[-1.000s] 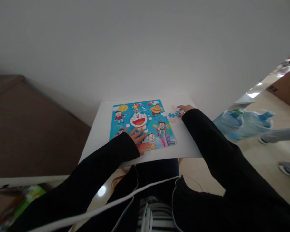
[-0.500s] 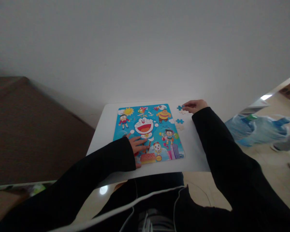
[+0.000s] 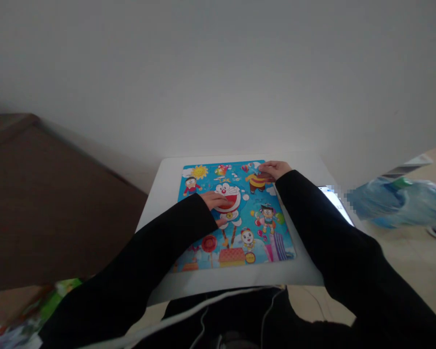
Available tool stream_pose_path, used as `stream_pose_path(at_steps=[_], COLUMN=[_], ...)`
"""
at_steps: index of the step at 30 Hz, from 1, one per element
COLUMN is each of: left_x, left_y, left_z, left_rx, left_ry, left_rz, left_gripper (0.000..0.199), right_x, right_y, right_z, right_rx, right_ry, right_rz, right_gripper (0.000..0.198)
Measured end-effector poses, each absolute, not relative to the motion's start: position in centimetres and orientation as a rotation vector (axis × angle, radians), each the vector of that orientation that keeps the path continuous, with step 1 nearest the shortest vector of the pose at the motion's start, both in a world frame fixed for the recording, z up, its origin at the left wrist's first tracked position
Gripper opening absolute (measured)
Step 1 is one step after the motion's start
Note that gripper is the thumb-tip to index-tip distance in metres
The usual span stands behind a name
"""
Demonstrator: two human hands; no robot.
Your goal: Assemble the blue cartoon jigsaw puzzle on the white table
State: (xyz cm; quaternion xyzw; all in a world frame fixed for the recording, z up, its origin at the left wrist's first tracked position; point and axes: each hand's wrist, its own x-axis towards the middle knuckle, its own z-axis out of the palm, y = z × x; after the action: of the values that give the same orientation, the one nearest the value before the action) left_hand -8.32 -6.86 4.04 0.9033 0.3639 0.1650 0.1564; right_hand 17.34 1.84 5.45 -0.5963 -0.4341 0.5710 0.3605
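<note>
A blue cartoon jigsaw puzzle lies on a small white table, a round white-faced character at its middle. My left hand rests on that character with its fingers stretched out, holding nothing. Over the upper right corner is my right hand, thumb and fingers pinched on a small light-blue puzzle piece. The piece is blurred, and whether it touches the puzzle I cannot tell. My right forearm covers the table to the right of the puzzle.
A lit phone lies at the table's right side, partly behind my sleeve. A brown wooden panel stands at the left, and a pale wall rises behind the table. Wrapped clear bottles are at the right. A white cable crosses in front of me.
My right hand has moved left from the loose pieces beside the puzzle to its upper right corner, carrying a blue piece. My left hand has shifted up to the central character. The view has shifted slightly.
</note>
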Motion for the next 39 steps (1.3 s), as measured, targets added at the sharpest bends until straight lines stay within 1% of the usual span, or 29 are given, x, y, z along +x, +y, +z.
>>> stream_pose_path(at_steps=[4,7,11,17,20,26,30,34,39], left_x=[-8.5,-8.4,-8.0,-5.1,-3.0,-0.8,-0.7,-0.7,-0.8], left_y=[-6.5,-6.5,-7.0,-6.7,-6.0,-6.2,-7.0,-7.4,-7.5], left_z=[3.6,3.8,4.2,3.5,2.6,0.8,0.3,0.4,0.9], left_rx=[2.581,2.608,2.644,2.763,2.840,2.829,2.850,2.855,2.903], left_ry=[0.998,0.994,1.003,0.840,0.795,0.892,0.925,0.936,0.914], left_rz=[0.476,0.497,0.536,0.612,0.675,0.762,0.811,0.796,0.689], left_gripper=[0.041,0.039,0.039,0.039,0.037,0.033,0.033,0.034,0.035], right_x=[18.2,19.2,20.6,21.2,20.8,20.4,20.6,20.9,21.2], right_y=[0.2,-1.0,-2.5,-3.1,-2.9,-3.3,-4.1,-4.8,-4.8], right_z=[6.7,6.8,5.6,3.4,2.8,2.5,2.1,1.6,0.9], right_rx=[-1.566,-1.556,-1.506,-1.612,-1.598,-1.668,-1.499,-1.357,-1.249], right_ry=[-1.308,-1.469,-1.579,-1.656,-1.834,-2.150,-2.261,-2.319,-2.494], right_rz=[1.427,1.413,1.453,1.411,1.277,0.813,0.641,0.460,0.276], right_gripper=[0.003,0.009,0.013,0.008,0.009,0.012,0.012,0.016,0.018])
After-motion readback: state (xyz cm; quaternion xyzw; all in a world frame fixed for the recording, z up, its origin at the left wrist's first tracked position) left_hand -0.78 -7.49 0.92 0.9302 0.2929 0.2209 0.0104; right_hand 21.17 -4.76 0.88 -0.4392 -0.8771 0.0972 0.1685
